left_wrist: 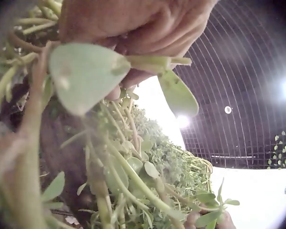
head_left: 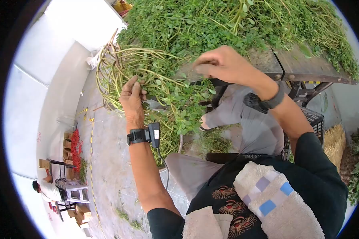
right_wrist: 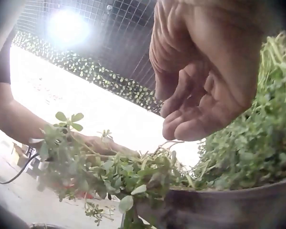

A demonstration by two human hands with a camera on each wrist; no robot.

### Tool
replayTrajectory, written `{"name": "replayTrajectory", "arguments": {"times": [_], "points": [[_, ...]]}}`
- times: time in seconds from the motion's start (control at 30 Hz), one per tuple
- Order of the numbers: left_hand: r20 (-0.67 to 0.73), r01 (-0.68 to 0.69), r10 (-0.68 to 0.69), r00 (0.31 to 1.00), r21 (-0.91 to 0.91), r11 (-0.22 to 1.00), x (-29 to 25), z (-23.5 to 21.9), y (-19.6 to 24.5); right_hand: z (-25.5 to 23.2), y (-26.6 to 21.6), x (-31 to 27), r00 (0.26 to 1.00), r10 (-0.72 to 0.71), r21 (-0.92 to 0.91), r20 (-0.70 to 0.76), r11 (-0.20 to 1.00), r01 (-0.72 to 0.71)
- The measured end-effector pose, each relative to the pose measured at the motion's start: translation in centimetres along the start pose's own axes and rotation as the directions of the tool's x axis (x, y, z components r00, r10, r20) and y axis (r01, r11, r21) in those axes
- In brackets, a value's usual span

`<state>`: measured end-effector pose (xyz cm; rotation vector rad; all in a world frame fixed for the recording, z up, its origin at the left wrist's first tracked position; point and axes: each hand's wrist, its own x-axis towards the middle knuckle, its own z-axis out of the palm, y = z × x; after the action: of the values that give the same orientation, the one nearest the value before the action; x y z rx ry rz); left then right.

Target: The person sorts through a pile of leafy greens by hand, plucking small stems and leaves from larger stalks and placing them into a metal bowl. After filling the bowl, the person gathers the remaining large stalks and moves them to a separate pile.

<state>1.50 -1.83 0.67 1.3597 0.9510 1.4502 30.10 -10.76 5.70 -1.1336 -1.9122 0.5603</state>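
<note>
Looks like the stem-handling step: the bare left hand (head_left: 132, 97) pinches the loose, leafy green stems (head_left: 169, 85) beside the dark-edged brown table (head_left: 297, 63). Bare right hand's (head_left: 229, 67) fingers are curled in narrow; can't tell if they're holding anything. Next move calls for a light fingertip grip, imo. Two hands, one table; stems too tangled to count.

From my remote seat I read this as a produce workroom: leafy greens (head_left: 195, 28) heap over a worn bench (head_left: 293, 63), a plastic crate (head_left: 316, 121) sits below its edge, cardboard boxes (head_left: 68, 151) stand by the wall, yellow-and-black tape (head_left: 92, 139) marks the floor, and gridded ceiling (left_wrist: 238, 100) hangs overhead.
</note>
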Motion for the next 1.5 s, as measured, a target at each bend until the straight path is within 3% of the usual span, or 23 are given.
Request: {"name": "replayTrajectory", "arguments": {"times": [0.17,0.3,0.37,0.43,0.5,0.63,0.7,0.8,0.83,0.87,0.9,0.93,0.97,1.03,1.1,1.17,1.23,1.37,1.4,1.43,1.5], "points": [[-0.045,0.043,-0.042,0.998,0.034,0.998,-0.3,-0.3,-0.4,2.5,1.1,5.6,0.998,0.023,0.075,0.054,0.997,-0.027],[-0.057,0.071,-0.071,0.996,-0.003,0.997,-0.4,-0.5,-0.6,4.1,0.7,8.2,0.990,-0.138,-0.055,-0.014,0.989,0.137],[-0.048,0.075,-0.083,0.995,-0.151,0.986,-0.2,-0.8,-0.8,4.9,-0.7,8.3,0.937,-0.333,-0.046,-0.107,0.943,0.330],[-0.040,0.106,-0.119,0.992,-0.240,0.965,-0.4,-1.0,-0.2,6.1,-2.6,8.7,0.932,-0.362,-0.074,0.032,0.929,0.363],[-0.034,0.149,-0.195,0.980,-0.524,0.839,-0.2,-1.2,0.2,8.6,-2.0,10.0,0.931,-0.337,-0.156,0.138,0.921,0.356],[0.133,0.231,-0.194,0.972,-0.690,0.686,0.0,-2.2,0.3,11.1,-1.0,11.3,0.925,-0.319,-0.256,0.205,0.895,0.366],[0.111,0.214,-0.191,0.975,-0.688,0.693,-0.4,-1.9,0.8,11.2,-0.9,11.4,0.953,-0.194,-0.201,0.232,0.949,0.242],[0.099,0.152,-0.121,0.988,-0.437,0.886,-1.1,-1.3,1.6,11.2,-0.3,11.9,0.952,-0.198,-0.144,0.232,0.961,0.235],[0.098,0.153,-0.122,0.988,-0.441,0.884,-1.1,-1.3,1.4,11.0,-0.2,12.1,0.954,-0.187,-0.104,0.234,0.971,0.215],[0.030,0.148,-0.148,0.989,-0.371,0.917,-1.1,-1.3,1.2,10.6,0.0,12.2,0.942,-0.134,0.031,0.309,0.991,0.130],[-0.040,0.148,-0.168,0.985,-0.300,0.942,-1.2,-1.2,0.9,10.3,-0.3,12.1,0.941,-0.132,0.025,0.313,0.991,0.131],[-0.097,0.080,-0.114,0.989,-0.303,0.950,-0.9,-1.0,0.4,10.0,-0.6,11.7,0.935,-0.008,0.264,0.355,0.960,-0.092],[-0.102,0.079,-0.116,0.988,-0.310,0.947,-0.9,-1.1,0.1,9.7,-0.9,11.4,0.900,0.099,0.467,0.425,0.827,-0.312],[-0.148,0.103,-0.147,0.978,-0.270,0.957,-0.8,-1.3,0.2,9.0,-1.9,11.1,0.897,0.071,0.532,0.436,0.784,-0.321],[-0.093,0.158,-0.191,0.977,-0.277,0.948,-0.8,-1.1,0.5,8.7,-2.1,11.0,0.894,0.067,0.701,0.444,0.595,-0.393],[0.059,0.350,-0.355,0.933,-0.374,0.859,-1.0,-0.7,1.0,9.2,-2.0,10.8,0.864,0.111,0.701,0.491,0.539,-0.468],[0.048,0.348,-0.371,0.928,-0.475,0.809,-0.3,-0.9,0.7,10.3,-1.6,10.0,0.798,0.176,0.677,0.576,0.444,-0.587],[0.152,0.427,-0.428,0.891,-0.601,0.676,-0.2,-1.3,1.1,11.0,-1.1,9.2,0.728,0.144,0.594,0.671,0.483,-0.643],[0.166,0.419,-0.407,0.898,-0.605,0.677,0.0,-1.4,0.7,10.8,-1.3,9.1,0.748,0.130,0.567,0.651,0.573,-0.592],[0.180,0.411,-0.386,0.905,-0.609,0.679,0.0,-1.6,0.4,10.7,-1.4,9.2,0.746,0.128,0.564,0.653,0.576,-0.592],[0.152,0.434,-0.437,0.887,-0.598,0.674,0.0,-1.4,0.2,10.2,-1.4,9.7,0.809,0.256,0.569,0.529,0.600,-0.562]]}}
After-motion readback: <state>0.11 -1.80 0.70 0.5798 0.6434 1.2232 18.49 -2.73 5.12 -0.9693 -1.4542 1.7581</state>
